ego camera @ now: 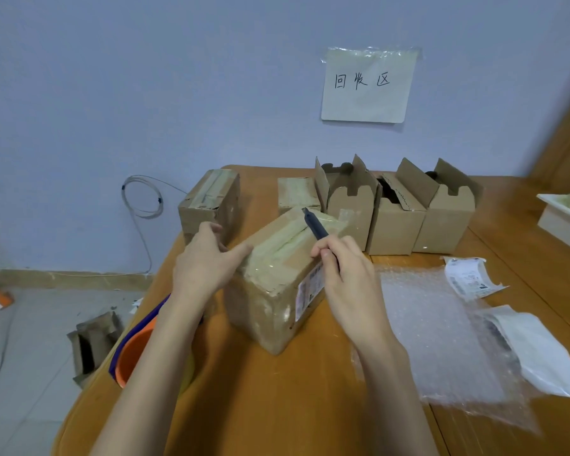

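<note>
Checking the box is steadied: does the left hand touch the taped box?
Touching. In the head view the left hand lays its thumb on the taped box.

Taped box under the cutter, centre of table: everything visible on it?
The box is brown cardboard, shut, its top seam and edges sealed with yellowish tape, near corner crumpled. A label sits on its right face. It stands turned corner-on on the wooden table. The left hand braces its left top edge; the right hand holds a dark cutter with the tip on the top tape.

The brown cardboard box (277, 284) wears shiny, wrinkly tape. The orange wooden table (277, 406) looks smooth. The clear bubble wrap (441, 340) is bumpy plastic.
</note>
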The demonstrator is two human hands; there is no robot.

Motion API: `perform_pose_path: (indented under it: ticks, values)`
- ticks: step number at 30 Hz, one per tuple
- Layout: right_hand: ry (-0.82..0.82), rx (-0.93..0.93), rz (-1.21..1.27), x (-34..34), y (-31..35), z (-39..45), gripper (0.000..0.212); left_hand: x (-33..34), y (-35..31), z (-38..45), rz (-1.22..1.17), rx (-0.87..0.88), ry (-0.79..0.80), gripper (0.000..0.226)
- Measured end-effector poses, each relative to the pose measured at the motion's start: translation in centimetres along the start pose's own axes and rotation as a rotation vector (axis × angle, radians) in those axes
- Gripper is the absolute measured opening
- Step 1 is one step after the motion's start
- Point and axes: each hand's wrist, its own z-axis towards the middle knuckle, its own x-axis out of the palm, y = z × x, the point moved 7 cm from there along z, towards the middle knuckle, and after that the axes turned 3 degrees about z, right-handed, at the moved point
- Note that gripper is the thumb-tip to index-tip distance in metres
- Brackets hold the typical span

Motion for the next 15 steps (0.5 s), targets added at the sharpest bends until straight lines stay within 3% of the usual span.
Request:
perform_pose_path:
  ticks: [4,9,12,15]
  values:
    - [0.007,0.048,0.085,0.5,-0.6,0.5,0.025,0.2,-0.9,-1.6,0.073,-0.007,0.158,0.074]
    - [0.138,0.248,0.386,1.3,-2.8,2.9,0.027,1.4,-2.3,-3.8,-0.254,-0.118,0.374,0.055]
    - [0.175,0.28,0.387,1.1,-3.2,3.7,0.028,1.6,-2.5,-4.0,-0.283,-0.14,0.362,0.057]
    - [0.081,0.279,0.259,-0.3,-3.3,3.4,0.029,0.3,-2.8,-1.9,0.025,0.048,0.117,0.071]
